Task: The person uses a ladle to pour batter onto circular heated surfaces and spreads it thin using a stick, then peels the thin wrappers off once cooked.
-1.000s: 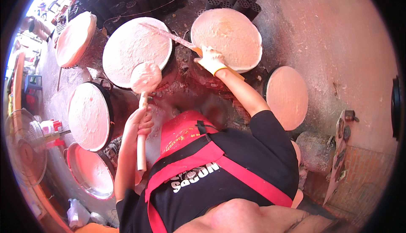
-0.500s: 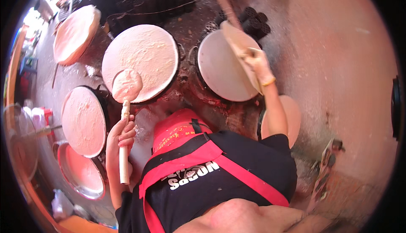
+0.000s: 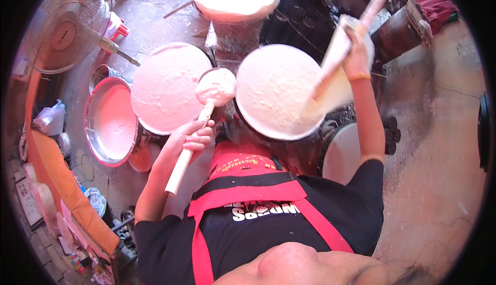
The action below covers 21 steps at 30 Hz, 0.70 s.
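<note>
A wooden ladle [image 3: 206, 104], smooth and pale, is held in the left hand [image 3: 190, 136], and its bowl is coated with wet, glossy batter. A thin, soft, matt sheet [image 3: 330, 78] is lifted on a stick [image 3: 361, 26] by the right hand [image 3: 359, 52], above a round steamer cloth [image 3: 276, 91] that looks dull and floury. The big metal basin [image 3: 108, 122] looks shiny, and the floor [image 3: 439, 156] is seen as rough and dusty.

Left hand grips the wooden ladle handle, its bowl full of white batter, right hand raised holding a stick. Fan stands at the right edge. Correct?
Not quite. The head view shows the fan at the upper left, not the right edge. The rest holds: left hand grips the ladle, right hand holds the stick up.
</note>
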Available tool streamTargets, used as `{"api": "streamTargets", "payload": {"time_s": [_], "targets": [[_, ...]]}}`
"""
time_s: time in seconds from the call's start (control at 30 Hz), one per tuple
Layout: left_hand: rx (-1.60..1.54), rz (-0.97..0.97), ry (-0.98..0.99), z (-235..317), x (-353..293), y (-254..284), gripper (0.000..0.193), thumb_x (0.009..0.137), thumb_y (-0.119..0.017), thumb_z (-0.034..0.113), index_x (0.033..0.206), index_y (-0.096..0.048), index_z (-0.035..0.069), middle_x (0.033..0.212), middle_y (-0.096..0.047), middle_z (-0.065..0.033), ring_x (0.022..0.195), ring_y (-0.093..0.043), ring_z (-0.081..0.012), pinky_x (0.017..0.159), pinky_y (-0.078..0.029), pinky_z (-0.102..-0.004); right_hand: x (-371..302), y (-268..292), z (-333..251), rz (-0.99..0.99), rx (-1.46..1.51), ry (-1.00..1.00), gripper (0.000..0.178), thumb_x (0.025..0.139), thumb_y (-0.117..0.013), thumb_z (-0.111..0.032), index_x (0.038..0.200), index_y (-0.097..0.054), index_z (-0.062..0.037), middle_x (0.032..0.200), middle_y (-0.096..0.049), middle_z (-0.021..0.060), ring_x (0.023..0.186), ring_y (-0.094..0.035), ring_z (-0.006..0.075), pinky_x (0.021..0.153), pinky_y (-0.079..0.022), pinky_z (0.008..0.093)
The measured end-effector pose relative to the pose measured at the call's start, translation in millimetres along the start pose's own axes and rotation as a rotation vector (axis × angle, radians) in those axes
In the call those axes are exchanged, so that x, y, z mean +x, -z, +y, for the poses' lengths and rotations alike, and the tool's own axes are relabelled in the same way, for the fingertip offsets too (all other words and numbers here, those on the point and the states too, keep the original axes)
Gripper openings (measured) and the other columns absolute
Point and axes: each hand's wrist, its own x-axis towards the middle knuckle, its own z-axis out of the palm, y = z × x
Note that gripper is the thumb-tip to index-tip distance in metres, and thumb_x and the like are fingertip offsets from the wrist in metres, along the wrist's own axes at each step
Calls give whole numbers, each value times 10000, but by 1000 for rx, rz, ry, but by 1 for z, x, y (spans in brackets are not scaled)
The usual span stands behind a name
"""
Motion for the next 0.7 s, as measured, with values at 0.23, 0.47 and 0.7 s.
{"api": "streamTargets", "payload": {"time_s": [0.23, 0.47, 0.7], "targets": [[374, 170, -301, 35, 56, 80, 174, 965, -431, 120, 1073, -400, -13, 699, -381, -19, 465, -342, -37, 327, -292, -148, 144, -136, 18, 347, 1824, -576, 130, 851, -605, -152, 772, -524, -89, 639, -507, 2, 515, -503, 142, 467, -412, 289], [491, 153, -497, 78, 103, 166, 194, 956, -466, 126, 1084, -403, -5, 712, -386, -23, 466, -337, -34, 332, -282, -144, 39, -291, 75, 345, 1499, -928, 126, 910, -509, -155, 803, -507, -89, 570, -380, -10, 425, -353, 121, 417, -360, 291], [532, 67, -437, 95, 137, 188, 219, 955, -477, 144, 1103, -401, 1, 738, -383, -30, 496, -337, -34, 351, -280, -141, -75, -482, 184, 581, 744, -1315, 213, 779, -701, -201, 803, -579, -28, 559, -525, 53, 353, -435, 154, 313, -324, 305]]}}
